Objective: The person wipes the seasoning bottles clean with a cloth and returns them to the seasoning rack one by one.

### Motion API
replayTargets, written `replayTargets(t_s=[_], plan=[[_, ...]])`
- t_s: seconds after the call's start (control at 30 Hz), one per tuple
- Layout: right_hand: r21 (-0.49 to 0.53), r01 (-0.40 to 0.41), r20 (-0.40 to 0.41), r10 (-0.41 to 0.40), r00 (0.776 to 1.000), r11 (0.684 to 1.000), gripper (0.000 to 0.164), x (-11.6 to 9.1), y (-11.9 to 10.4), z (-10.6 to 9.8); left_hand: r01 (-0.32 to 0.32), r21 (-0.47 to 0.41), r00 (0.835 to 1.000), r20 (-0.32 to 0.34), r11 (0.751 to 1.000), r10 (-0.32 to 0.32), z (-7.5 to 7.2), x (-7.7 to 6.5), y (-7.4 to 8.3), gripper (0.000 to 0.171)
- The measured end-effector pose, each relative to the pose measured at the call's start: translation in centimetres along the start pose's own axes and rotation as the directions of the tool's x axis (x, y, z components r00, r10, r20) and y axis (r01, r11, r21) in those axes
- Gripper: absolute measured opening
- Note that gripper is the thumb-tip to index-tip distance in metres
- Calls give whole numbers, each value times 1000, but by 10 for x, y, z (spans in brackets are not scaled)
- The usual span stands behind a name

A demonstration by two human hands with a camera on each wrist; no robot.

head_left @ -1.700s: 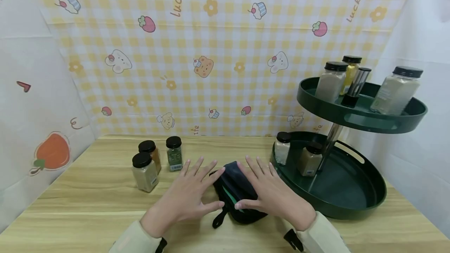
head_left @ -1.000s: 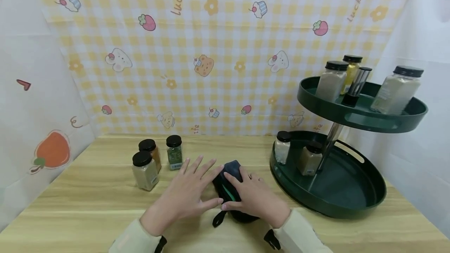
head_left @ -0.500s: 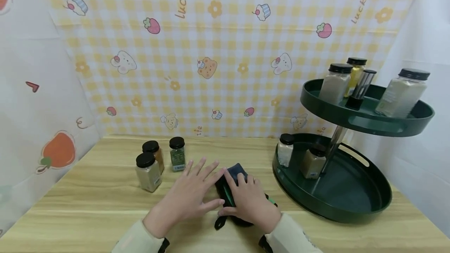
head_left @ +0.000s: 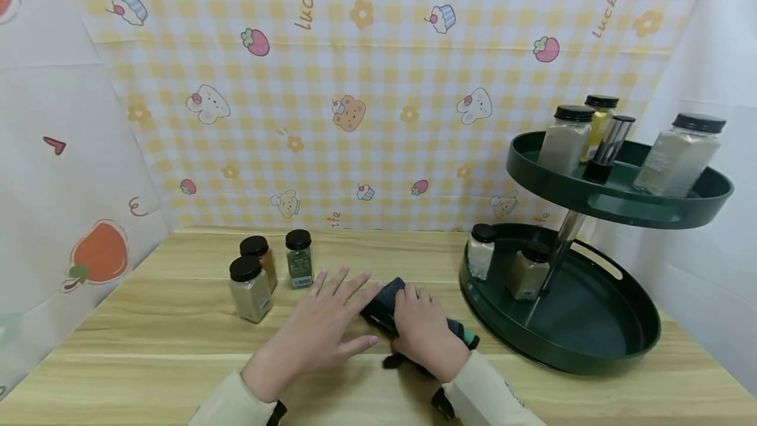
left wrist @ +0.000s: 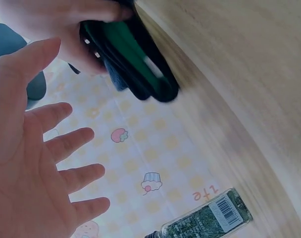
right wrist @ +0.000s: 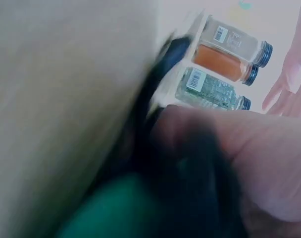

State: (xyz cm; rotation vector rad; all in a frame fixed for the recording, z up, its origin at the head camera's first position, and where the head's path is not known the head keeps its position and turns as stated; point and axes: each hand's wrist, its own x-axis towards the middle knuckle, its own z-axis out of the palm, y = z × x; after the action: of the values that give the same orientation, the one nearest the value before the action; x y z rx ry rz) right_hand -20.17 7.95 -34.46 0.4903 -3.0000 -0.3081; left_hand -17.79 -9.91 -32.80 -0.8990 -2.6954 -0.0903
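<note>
My right hand (head_left: 428, 334) grips a small dark navy and black pouch (head_left: 384, 304) with a green strip, fingers curled over its top. A short black loop hangs from the pouch's near side. In the left wrist view the pouch (left wrist: 130, 54) is tilted, its green band facing that camera, and the right hand (left wrist: 71, 20) wraps its upper end. The right wrist view is mostly filled by the blurred pouch (right wrist: 116, 208). My left hand (head_left: 319, 321) is spread just left of the pouch, fingers straight and apart, holding nothing.
Left of the hands stand three black-lidded spice jars: beige (head_left: 251, 298), orange-brown (head_left: 269, 271) and green herb (head_left: 299, 267). On the right is a two-tier dark green tray (head_left: 639, 201) with several jars on both tiers. A checked cloth (head_left: 378, 58) hangs behind the wooden table (head_left: 148, 360).
My right hand has come down onto the pouch from the right, curled round it and turned it, so its right end now shows beyond the hand. The left hand has stayed spread.
</note>
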Motion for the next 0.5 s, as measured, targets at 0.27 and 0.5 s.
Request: replayTargets(t_s=[0.27,0.5], plan=[[157,-2,-31,7,999,988,49,0,16,-2,-15,16,1000,-16,1000,16,-1,1,-1,68],[202,-13,-22,18,1000,979,52,-1,19,-5,58,13,997,-49,998,-57,-5,3,-7,62]])
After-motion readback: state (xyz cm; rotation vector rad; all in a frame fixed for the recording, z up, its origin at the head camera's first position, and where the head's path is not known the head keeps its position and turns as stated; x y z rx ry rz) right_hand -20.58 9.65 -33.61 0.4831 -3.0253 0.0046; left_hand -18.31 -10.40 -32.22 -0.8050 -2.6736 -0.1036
